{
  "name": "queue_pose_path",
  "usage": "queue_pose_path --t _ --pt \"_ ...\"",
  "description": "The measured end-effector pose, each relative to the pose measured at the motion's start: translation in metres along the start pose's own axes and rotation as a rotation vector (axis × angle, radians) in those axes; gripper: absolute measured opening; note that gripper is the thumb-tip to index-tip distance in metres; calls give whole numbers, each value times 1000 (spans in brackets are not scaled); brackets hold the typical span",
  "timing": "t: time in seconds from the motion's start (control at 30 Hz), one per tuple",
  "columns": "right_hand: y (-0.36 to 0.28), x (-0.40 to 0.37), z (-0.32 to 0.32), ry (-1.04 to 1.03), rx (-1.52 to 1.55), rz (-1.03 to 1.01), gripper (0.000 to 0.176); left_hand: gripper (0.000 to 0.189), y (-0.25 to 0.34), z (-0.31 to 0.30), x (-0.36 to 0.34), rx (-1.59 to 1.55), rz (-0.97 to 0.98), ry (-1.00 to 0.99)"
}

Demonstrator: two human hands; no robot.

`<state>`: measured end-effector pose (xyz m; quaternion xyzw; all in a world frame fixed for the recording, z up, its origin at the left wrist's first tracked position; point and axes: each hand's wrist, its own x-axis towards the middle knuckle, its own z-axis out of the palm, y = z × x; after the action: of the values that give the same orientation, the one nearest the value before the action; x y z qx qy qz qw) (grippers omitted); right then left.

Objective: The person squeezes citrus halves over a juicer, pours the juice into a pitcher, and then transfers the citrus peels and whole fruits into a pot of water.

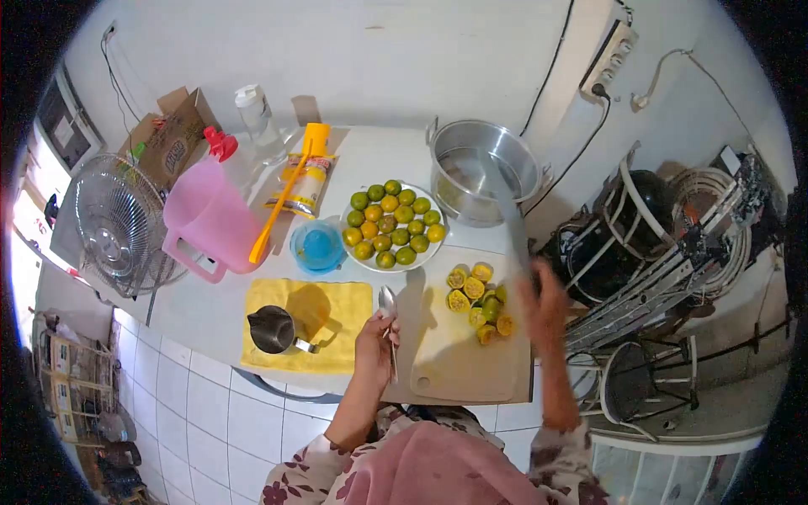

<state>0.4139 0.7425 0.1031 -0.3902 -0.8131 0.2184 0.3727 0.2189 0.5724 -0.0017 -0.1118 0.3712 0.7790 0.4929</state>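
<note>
My left hand (375,343) is closed round a metal spoon (387,301), its bowl pointing up and away from me. In my right hand (543,303), smeared by motion, is a long knife (507,202) with its blade reaching toward the pot. Squeezed-looking citrus halves (474,289) lie in a cluster on the cream cutting board (459,370), just left of that hand. Beyond the board, a white plate (385,266) bears several whole green and orange citrus fruits (393,223). A metal pitcher (272,329) stands on a yellow cloth (337,295) left of my left hand.
An aluminium pot (480,206) stands at the table's back right. Leftward are a blue citrus juicer (320,246), a pink jug (210,219), an orange long-handled tool (282,210), a packet (307,185) and a clear bottle (258,122). Folded metal racks (648,286) crowd the right side.
</note>
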Motion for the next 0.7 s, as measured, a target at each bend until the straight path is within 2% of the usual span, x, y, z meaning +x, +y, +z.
queue_pose_path --t 0.07,0.13,0.2,0.23,0.27,0.3,0.37,0.43,0.5,0.57,0.6,0.63,0.7 --pt "18 63 -6 21 -300 -104 31 18 14 22 10 -31 -6 -107" --pt "42 119 13 -58 -465 -146 30 17 31 78 19 -47 18 -9" --pt "54 166 40 -201 -599 -67 27 19 43 122 43 52 149 -315" --pt "60 182 55 -285 -665 9 26 20 51 141 56 187 197 -386" --pt "66 190 68 -283 -633 -1 25 21 59 159 69 322 250 -458" --pt "69 198 78 -280 -601 -12 25 21 63 176 90 328 255 -472" --pt "65 206 91 -280 -613 11 24 27 64 204 132 366 143 -444" --pt "71 209 108 -288 -624 35 23 29 62 234 139 408 172 -422" --pt "83 209 123 -208 -617 122 20 32 55 257 149 447 196 -396" --pt "88 209 130 -251 -631 154 21 29 43 271 176 586 234 -357" --pt "91 210 132 -301 -645 185 24 19 31 273 206 591 289 -338" --pt "96 211 134 -296 -645 193 24 19 27 276 225 596 285 -344" --pt "109 214 135 -414 -689 108 24 21 26 284 256 1175 456 -413"
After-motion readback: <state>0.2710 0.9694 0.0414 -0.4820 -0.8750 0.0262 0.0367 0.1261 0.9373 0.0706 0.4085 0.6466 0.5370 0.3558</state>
